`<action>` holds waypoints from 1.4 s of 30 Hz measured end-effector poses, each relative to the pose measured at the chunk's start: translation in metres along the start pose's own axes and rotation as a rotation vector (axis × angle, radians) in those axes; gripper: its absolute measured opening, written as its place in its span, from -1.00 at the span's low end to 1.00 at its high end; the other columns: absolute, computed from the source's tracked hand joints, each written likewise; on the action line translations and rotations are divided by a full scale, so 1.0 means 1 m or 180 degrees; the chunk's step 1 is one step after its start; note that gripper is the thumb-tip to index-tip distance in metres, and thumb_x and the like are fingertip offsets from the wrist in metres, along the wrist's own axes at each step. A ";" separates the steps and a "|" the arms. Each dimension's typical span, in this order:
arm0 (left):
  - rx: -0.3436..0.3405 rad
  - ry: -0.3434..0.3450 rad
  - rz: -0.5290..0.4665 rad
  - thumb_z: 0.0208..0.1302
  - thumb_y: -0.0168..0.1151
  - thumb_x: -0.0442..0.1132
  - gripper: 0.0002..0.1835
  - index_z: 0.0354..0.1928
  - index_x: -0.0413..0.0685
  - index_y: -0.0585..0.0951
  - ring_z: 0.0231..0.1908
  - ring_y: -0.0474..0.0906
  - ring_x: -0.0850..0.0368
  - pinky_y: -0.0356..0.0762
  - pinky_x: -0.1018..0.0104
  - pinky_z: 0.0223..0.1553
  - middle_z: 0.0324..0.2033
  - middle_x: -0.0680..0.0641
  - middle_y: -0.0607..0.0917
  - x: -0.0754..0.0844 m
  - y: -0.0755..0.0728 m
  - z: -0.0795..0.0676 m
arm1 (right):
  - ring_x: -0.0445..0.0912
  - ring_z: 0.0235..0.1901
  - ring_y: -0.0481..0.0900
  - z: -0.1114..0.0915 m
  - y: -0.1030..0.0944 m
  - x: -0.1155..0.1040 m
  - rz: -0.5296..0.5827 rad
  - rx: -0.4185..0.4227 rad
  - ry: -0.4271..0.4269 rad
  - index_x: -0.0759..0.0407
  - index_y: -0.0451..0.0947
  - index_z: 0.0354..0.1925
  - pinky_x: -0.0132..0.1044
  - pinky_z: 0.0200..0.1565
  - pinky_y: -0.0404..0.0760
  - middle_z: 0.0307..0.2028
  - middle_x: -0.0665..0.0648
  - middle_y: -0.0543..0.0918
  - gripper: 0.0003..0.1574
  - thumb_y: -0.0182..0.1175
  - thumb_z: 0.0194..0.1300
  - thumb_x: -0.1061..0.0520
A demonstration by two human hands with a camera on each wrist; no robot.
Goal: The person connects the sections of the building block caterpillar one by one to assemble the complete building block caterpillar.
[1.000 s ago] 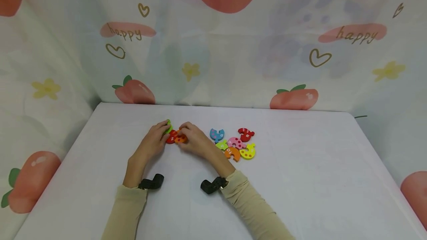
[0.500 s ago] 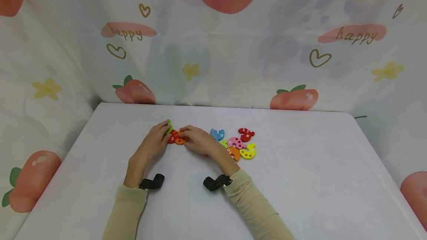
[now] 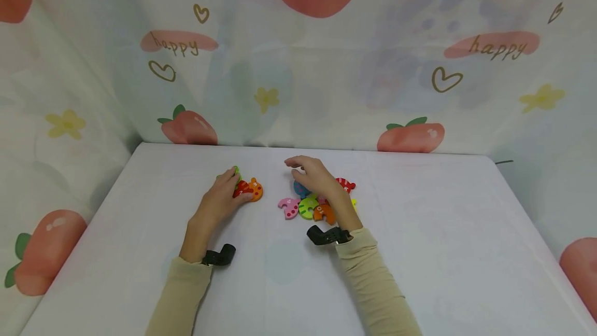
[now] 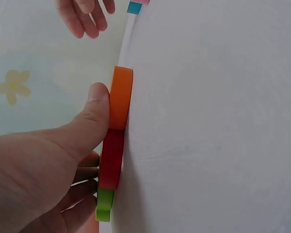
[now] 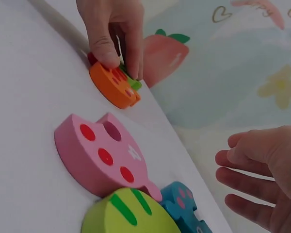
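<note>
The right hand (image 3: 317,174) partly hides the blue piece (image 3: 300,190). Left of it, the left hand (image 3: 218,197) rests on a red piece (image 3: 241,189) and green piece (image 3: 238,172). In front of the blue piece are a lime piece (image 3: 304,206) and pink piece (image 3: 291,206).

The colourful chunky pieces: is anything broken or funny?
Nothing stands out. The pink red-dotted curved piece and lime-green striped curved piece look whole and lie flat on the white table. The right arm partly hides others, so I can't check them all.
</note>
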State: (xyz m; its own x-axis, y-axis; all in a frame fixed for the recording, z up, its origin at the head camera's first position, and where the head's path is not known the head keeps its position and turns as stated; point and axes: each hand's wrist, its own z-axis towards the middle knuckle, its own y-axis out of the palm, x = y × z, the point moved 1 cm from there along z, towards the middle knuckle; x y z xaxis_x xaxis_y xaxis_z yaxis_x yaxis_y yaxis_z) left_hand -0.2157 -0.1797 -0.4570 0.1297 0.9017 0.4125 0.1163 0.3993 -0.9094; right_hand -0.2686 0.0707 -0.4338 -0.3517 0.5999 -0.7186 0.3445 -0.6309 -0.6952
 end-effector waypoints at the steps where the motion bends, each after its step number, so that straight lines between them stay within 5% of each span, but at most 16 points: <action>1: -0.0019 0.0003 -0.0022 0.26 0.26 0.07 -0.17 0.40 -0.30 0.26 0.47 0.06 -0.25 0.13 -0.15 0.42 0.47 -0.28 0.15 -0.001 0.000 0.000 | 0.06 0.23 0.49 -0.002 -0.002 0.003 0.0024 0.0029 0.0039 0.23 0.46 0.24 -0.04 0.31 0.44 0.18 0.18 0.60 -0.55 0.03 0.42 0.22; 10: -0.0231 -0.0014 -0.0190 0.35 0.18 -0.04 -0.25 0.44 -0.27 0.19 0.50 -0.03 -0.23 0.05 -0.14 0.45 0.50 -0.26 0.06 -0.011 -0.010 -0.003 | 0.08 0.20 0.51 -0.013 -0.008 0.019 0.0057 0.0112 0.0189 0.22 0.47 0.23 -0.03 0.29 0.47 0.16 0.18 0.60 -0.56 0.05 0.42 0.20; 17: -0.0102 0.0176 0.0176 0.37 0.15 -0.32 -0.44 0.37 -0.29 0.31 0.45 0.12 -0.26 0.17 -0.12 0.41 0.45 -0.32 0.18 -0.008 -0.016 -0.006 | 0.08 0.18 0.53 -0.017 -0.007 0.022 0.0024 0.0159 0.0201 0.22 0.50 0.20 -0.05 0.26 0.50 0.14 0.19 0.62 -0.59 0.05 0.42 0.19; 22: -0.0042 0.0117 0.0143 0.31 0.11 -0.49 -0.45 0.36 -0.18 0.38 0.43 0.17 -0.27 0.21 -0.12 0.39 0.44 -0.30 0.22 -0.014 -0.017 -0.006 | 0.08 0.17 0.54 -0.019 -0.005 0.020 0.0104 0.0124 0.0249 0.20 0.50 0.19 -0.07 0.25 0.52 0.13 0.17 0.63 -0.60 0.05 0.44 0.16; 27: 0.0047 0.0047 -0.0052 0.43 0.06 -0.24 -0.52 0.32 -0.28 0.40 0.43 0.16 -0.29 0.15 -0.14 0.42 0.42 -0.37 0.24 -0.012 -0.013 -0.003 | 0.06 0.17 0.54 -0.021 -0.006 0.018 0.0072 0.0085 0.0201 0.19 0.51 0.18 -0.07 0.25 0.51 0.12 0.17 0.63 -0.60 0.07 0.43 0.15; 32: 0.0100 -0.0107 -0.0077 0.33 0.18 0.09 -0.27 0.31 -0.37 0.36 0.43 0.13 -0.31 0.16 -0.17 0.41 0.40 -0.40 0.25 -0.003 -0.010 -0.002 | 0.08 0.24 0.47 -0.023 -0.008 0.011 -0.0081 -0.0272 -0.0016 0.19 0.51 0.19 0.01 0.31 0.44 0.18 0.18 0.59 -0.58 0.11 0.41 0.14; 42: -0.0013 -0.0239 -0.0064 0.34 0.19 0.02 -0.21 0.41 -0.36 0.20 0.48 0.01 -0.28 0.11 -0.20 0.41 0.45 -0.39 0.13 -0.003 -0.010 -0.004 | 0.11 0.40 0.22 -0.026 0.002 0.002 -0.0429 -0.1002 -0.0295 0.14 0.51 0.20 0.08 0.37 0.33 0.35 0.17 0.41 -0.44 0.28 0.27 0.01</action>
State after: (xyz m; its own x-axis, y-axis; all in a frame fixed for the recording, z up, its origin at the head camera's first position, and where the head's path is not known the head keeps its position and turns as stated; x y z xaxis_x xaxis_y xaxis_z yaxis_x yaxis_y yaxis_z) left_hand -0.2131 -0.1873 -0.4489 0.0531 0.9035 0.4253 0.1220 0.4168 -0.9008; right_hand -0.2459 0.0839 -0.4369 -0.4847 0.6112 -0.6257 0.5359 -0.3579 -0.7647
